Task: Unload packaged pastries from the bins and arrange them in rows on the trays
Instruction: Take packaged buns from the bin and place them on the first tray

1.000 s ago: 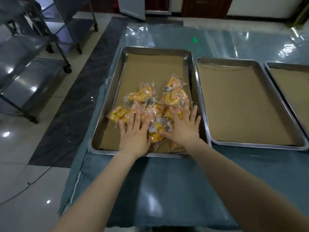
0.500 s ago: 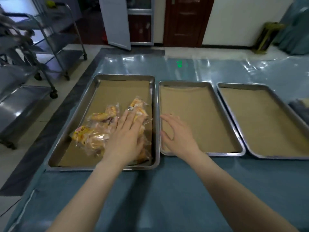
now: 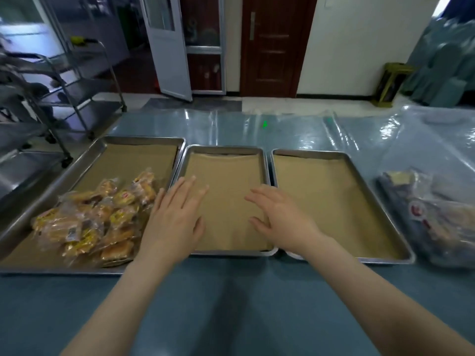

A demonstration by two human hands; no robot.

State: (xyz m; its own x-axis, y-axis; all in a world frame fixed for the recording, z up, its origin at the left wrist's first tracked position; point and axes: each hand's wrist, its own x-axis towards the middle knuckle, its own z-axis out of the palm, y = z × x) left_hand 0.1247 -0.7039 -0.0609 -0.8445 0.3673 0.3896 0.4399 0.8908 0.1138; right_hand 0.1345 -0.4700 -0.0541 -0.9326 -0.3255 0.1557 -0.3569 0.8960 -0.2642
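- Left hand [image 3: 177,219] is spreading straight fingers wide and gripping nothing; it is hanging over the seam between the left and middle trays.
- Right hand [image 3: 282,222] is holding nothing either, fingers loosely fanned above the middle shallow rectangular steel tray [image 3: 226,148]. I cannot tell whether it is touching the paper.
- Matte brown paper liner [image 3: 226,201] is covering the middle tray's floor; the near-identical right steel tray [image 3: 311,151] is lying just beside it.
- Yellow pastries in crinkled clear wrappers [image 3: 97,219] are lying heaped, not in rows, at the near end of the larger left steel tray [image 3: 144,138], just beside the left hand.
- All three trays are sitting on a smooth teal table cover [image 3: 231,291]; a glossy clear plastic sheet [image 3: 282,129] is lying beyond them.
- A clear bag of dark packages [image 3: 442,222] is resting right of the trays.
- A wheeled steel rack [image 3: 77,93] is standing at far left.
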